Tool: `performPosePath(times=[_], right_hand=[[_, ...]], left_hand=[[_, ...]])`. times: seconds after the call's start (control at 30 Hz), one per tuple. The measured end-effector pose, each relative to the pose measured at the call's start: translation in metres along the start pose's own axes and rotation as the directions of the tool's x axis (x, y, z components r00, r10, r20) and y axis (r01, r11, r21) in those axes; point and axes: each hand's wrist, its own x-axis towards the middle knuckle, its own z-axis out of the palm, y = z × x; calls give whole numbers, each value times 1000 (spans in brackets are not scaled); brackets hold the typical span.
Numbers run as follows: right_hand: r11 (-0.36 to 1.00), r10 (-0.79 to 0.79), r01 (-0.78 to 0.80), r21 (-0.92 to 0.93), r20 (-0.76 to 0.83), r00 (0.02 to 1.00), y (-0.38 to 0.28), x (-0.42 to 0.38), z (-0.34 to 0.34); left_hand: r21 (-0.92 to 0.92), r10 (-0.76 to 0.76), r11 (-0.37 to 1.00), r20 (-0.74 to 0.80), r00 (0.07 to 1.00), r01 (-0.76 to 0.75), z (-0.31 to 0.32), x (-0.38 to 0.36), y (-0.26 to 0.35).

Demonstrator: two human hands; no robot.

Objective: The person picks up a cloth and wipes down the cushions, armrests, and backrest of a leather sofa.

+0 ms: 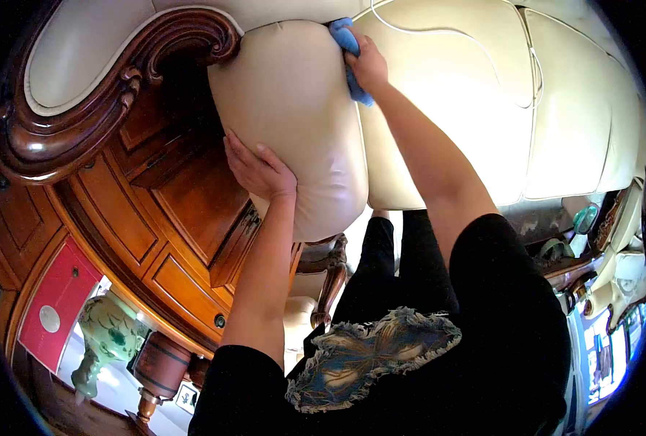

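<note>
Blk top (512, 320) nearest; R hand (370, 64) gripped blue cloth (345, 38), prob. working seam (364, 142); L hand (263, 171) splayed open on pad (290, 87); next prob. needed pad steady.

A green vase (109, 328) shows between a red panel (60, 301) and a brown jar (162, 365).

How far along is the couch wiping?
Done: I can't tell; nothing shows which parts are wiped. Now: the right hand holds the blue cloth at the gap beside the end cushion, and the left hand rests on that cushion. Left: maybe the wide cushion, where a white cord lies.
</note>
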Motion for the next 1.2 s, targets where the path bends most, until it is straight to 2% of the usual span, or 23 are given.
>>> performPosePath(times=[0.17,0.37,0.5,0.57,0.6,0.67,0.7,0.73,0.77,0.8,0.83,0.87,0.9,0.93,0.97,1.0,1.03,1.07,1.13,1.17,1.2], right_hand=[[1000,6,-6,-3,-31,999,28,-75,9],[977,208,-212,11,160,965,56,-228,-1],[978,199,-206,23,175,964,79,-301,1],[950,302,-312,14,217,928,84,-329,0],[952,297,-307,15,214,931,87,-342,-1],[896,428,-440,-61,385,818,100,-372,0],[948,318,-301,-106,395,862,120,-397,7],[909,385,-405,-94,558,735,110,-399,-2],[872,422,-480,-95,642,640,115,-409,1],[852,412,-523,-32,657,632,97,-412,-9],[849,410,-527,-43,683,604,99,-416,-8],[808,392,-589,30,719,574,102,-422,0],[656,386,-744,124,792,473,87,-414,-14],[440,369,-882,168,862,348,83,-408,-19],[269,340,-953,139,912,229,83,-402,-28],[189,320,-975,119,931,175,73,-390,-45],[108,302,-990,89,946,118,66,-380,-64],[144,313,-986,83,941,126,63,-371,-80],[14,197,-991,134,971,134,64,-360,-106],[3,188,-983,186,965,183,65,-356,-120],[46,197,-972,232,952,236,64,-352,-133]], left_hand=[[-4,1,1000,-24,1000,-1,2,-3,-1],[-7,18,1000,-46,999,-18,2,-3,-4],[-11,15,1000,-50,999,-16,0,-3,-3],[-3,3,1000,-45,999,-3,0,-1,-1],[7,-11,1000,-33,999,12,-1,-1,-1],[-9,-10,1000,-39,999,10,-3,0,0],[-24,-11,1000,-41,999,10,-4,1,2],[-31,-14,999,-52,999,12,-5,0,2],[-13,-11,1000,-36,999,10,-5,-1,0],[5,-8,1000,-26,1000,8,-5,-1,-1],[-3,-13,1000,-53,999,13,-7,-2,0],[7,-45,999,-23,999,45,-11,-2,-3],[19,-76,997,4,997,76,-12,-1,-2],[5,-83,997,-33,996,83,-15,0,-1],[34,-106,994,3,994,106,-16,-1,-2],[60,-134,989,37,990,132,-15,-1,0],[41,-154,987,8,988,153,-14,0,1],[39,-149,988,16,989,149,-14,-1,0],[28,-162,986,-3,987,162,-17,-3,-4],[38,-171,985,44,984,169,-19,-3,-4],[47,-174,984,94,980,170,-20,-2,-4]])
